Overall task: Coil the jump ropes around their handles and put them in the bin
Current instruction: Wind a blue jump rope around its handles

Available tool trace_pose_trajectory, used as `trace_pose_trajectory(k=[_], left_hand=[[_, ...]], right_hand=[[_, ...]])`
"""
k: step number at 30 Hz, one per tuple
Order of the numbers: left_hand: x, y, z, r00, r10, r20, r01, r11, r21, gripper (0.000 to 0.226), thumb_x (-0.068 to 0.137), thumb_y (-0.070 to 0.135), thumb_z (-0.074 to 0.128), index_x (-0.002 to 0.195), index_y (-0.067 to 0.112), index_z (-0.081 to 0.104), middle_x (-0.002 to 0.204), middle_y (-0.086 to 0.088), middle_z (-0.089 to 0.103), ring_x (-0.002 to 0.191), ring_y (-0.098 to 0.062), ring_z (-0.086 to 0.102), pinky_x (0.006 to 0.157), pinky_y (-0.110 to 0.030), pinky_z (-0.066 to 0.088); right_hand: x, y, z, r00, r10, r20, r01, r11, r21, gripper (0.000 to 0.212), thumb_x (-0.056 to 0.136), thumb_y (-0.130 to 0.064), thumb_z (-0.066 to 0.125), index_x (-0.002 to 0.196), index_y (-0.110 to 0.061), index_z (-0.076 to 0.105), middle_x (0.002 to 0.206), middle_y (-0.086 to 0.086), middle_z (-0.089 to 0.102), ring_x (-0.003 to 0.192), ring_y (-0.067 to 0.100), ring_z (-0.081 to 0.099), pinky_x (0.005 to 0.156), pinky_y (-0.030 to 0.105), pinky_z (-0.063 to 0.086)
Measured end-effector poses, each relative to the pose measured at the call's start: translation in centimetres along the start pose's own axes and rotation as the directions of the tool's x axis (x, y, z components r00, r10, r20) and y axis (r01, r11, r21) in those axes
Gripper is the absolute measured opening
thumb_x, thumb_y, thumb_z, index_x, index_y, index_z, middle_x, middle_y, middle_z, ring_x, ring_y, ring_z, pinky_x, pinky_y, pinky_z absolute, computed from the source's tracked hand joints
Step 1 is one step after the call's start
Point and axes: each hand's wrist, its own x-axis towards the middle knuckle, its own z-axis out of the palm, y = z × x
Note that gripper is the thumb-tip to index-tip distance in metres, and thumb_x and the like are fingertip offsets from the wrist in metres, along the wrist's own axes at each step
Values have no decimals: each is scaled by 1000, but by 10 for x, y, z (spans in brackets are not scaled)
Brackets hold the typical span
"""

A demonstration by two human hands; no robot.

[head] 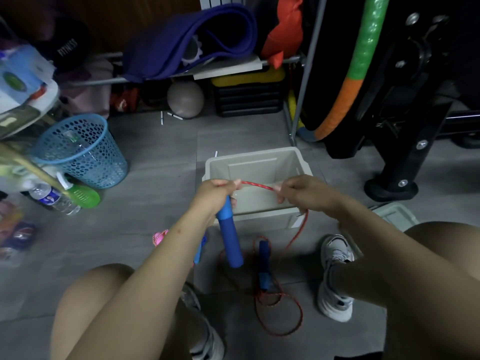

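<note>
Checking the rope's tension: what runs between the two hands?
In the head view, a taut stretch of red rope spans left hand to right hand, above the beige bin.

Left floor: blue perforated wastebasket (83, 152), with a plastic water bottle (53, 198) lying just beside it.
Back shelf: purple rolled mat (181, 37); grey ball (185, 99) and black-and-yellow toolbox (248, 96) underneath.
Right: green-and-orange hoop (359, 71) leaning on black equipment.

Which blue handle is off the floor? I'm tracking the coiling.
The blue handle gripped by the left hand; the other handle lies on the floor.
</note>
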Motion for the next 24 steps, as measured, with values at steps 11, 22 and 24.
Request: trace_pose_trajectory(k=[11,22,24], left_hand=[[-28,14,12,877,335,344,-385,919,88,49,84,10,68,129,22,55,100,9,66,43,-7,52,53,-21,49],[-37,28,28,941,215,263,-130,943,-307,14,98,17,49,88,10,54,72,-4,72,49,-13,62,45,-21,47],[-31,31,23,954,180,238,-61,898,-436,16,98,18,48,84,11,53,64,-4,68,45,-14,59,44,-19,46]], right_hand=[[-3,-21,-9,881,-442,-167,428,896,-118,14,92,-32,54,84,-33,66,87,-13,55,91,-1,50,85,12,35],[3,-21,15,969,-130,-209,206,894,398,22,95,-41,46,101,-20,51,89,-8,64,93,12,63,93,33,46],[-1,-14,25,998,-56,13,41,858,511,54,86,-61,33,111,-17,51,89,3,70,95,20,66,97,38,46]])
